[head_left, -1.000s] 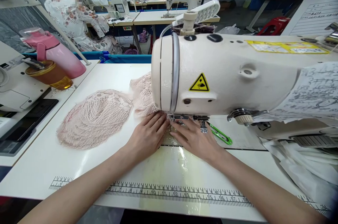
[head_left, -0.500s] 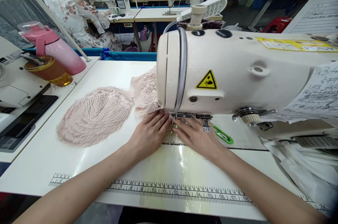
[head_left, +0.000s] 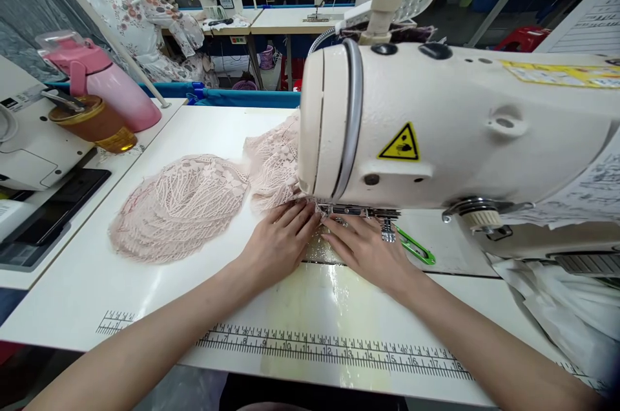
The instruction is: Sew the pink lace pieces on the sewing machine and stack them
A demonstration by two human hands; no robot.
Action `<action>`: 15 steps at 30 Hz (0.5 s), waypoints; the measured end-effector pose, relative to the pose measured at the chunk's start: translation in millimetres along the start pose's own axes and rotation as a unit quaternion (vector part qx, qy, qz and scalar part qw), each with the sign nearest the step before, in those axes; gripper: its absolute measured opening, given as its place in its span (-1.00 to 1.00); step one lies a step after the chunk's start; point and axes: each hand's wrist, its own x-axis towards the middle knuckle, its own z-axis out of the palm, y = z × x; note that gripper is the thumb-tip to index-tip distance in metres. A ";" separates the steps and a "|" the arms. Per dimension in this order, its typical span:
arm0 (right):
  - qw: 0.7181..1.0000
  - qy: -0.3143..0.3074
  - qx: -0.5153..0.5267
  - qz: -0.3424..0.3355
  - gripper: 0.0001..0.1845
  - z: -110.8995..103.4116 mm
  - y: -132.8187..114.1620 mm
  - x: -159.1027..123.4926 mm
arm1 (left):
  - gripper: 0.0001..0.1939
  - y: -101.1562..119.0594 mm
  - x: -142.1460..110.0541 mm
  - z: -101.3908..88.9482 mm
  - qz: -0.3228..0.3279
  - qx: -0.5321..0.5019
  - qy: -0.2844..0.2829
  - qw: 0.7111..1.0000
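Where the sewing machine (head_left: 455,101) looms over the bench (head_left: 208,133), a piece of pink lace (head_left: 274,165) lies partly hidden by its head, spreading towards ten and eleven o'clock from the presser area. At about eight o'clock from there, the left hand (head_left: 278,240) lies palm down, nearly flat, its extended fingertips touching the lace's near edge. The right hand (head_left: 372,249), at four o'clock, is loosely spread, thumb apart, showing no grasp, though metal fittings (head_left: 358,211) hide some of its fingers; whether those touch lace cannot be told. A lace stack (head_left: 179,210) sits at nine o'clock, and a green tool (head_left: 413,245) just beside the right hand at three. Such openwork should be featherlight, limp and easily snagged or stretched, so flat fingertips along the edge probably suit it better than a hard pinch on the mesh.
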 end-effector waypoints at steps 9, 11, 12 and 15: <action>1.000 -0.016 0.006 -0.012 -0.66 2.8 1.9 -0.7 | -0.60 -1.1 0.5 0.2 -0.002 0.004 -0.014 1.000; 1.000 -0.025 0.009 -0.012 -0.65 4.4 2.5 -0.9 | -0.59 -1.2 0.7 -0.3 -0.002 0.012 -0.021 1.000; 1.000 -0.026 0.009 -0.008 -0.64 5.0 2.6 -1.0 | -0.59 -1.3 0.9 -0.9 -0.004 0.017 -0.024 1.000; 1.000 -0.021 0.004 0.005 -0.62 6.0 2.1 -1.6 | -0.59 -1.3 2.1 -3.6 -0.020 0.028 -0.026 0.999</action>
